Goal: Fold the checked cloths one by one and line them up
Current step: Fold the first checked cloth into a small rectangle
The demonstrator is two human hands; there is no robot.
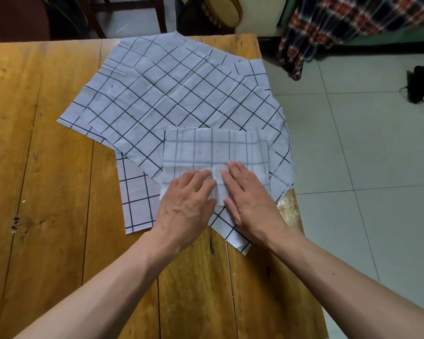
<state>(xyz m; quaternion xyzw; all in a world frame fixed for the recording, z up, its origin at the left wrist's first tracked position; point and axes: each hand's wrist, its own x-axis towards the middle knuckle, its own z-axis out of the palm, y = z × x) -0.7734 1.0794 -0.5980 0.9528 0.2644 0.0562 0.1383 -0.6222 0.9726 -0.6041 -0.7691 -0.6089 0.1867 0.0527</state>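
Your left hand (187,204) and right hand (249,201) lie flat, palms down and fingers stretched out, side by side on the near half of a folded checked cloth (216,152); neither hand grips anything, and the fingertips (233,165) of the right reach a little farther up the cloth than those of the left. The two hands almost touch at the index fingers, with a narrow strip of fabric showing between them. The folded cloth sits square to you, its far edge straight and well beyond your fingers, its near edge hidden under your palms. It rests on a loose pile of unfolded checked cloths (167,94), spread at different angles across the far right part of the wooden table (34,167). One corner of the pile pokes out toward you just below your right wrist, and another cloth's corner lies to the left of your left wrist. On the right, the pile runs up to and slightly over the table's edge, beyond which is tiled floor (365,155). To your left, a wide stretch of bare planks is open, and bare wood also lies between you and the pile, beneath your forearms. A plaid fabric (340,23) hangs past the table's far right corner.
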